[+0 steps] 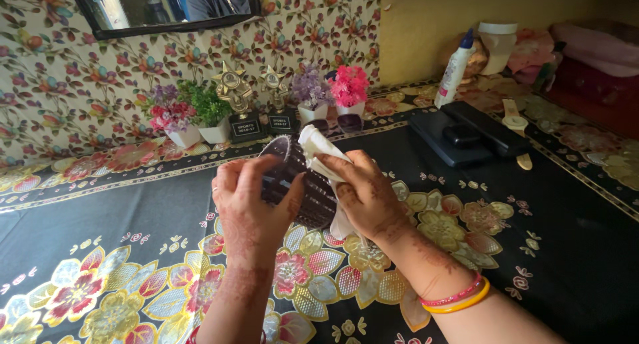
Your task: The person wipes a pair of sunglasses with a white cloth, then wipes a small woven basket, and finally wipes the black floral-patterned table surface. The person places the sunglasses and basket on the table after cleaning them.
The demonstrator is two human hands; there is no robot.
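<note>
Left hand: my left hand (249,197) is closed around the dark perforated basket (303,184); the thumb presses its side facing me and the fingers curl over the upper wall near the rim.
Right hand: my right hand (363,194) is pressed together on a white cloth (318,144), holding it against the right side of the basket.
Basket: it is lifted above the table, tilted, with the open mouth turned to the far left, between my two hands.
Cloth: one end stands up over the basket rim, the other end hangs down under my right palm.
Table cover: black cloth with big flowers (100,251), under both hands.
Far side: small pots of artificial flowers (349,87) and two golden star trophies (233,91) stand in a row near the wall.
Far right: a black flat case (459,134) lies on the table, and a white squeeze bottle (456,71) stands behind it.
Wrist: pink and yellow bangles (459,297) sit on my right arm.
</note>
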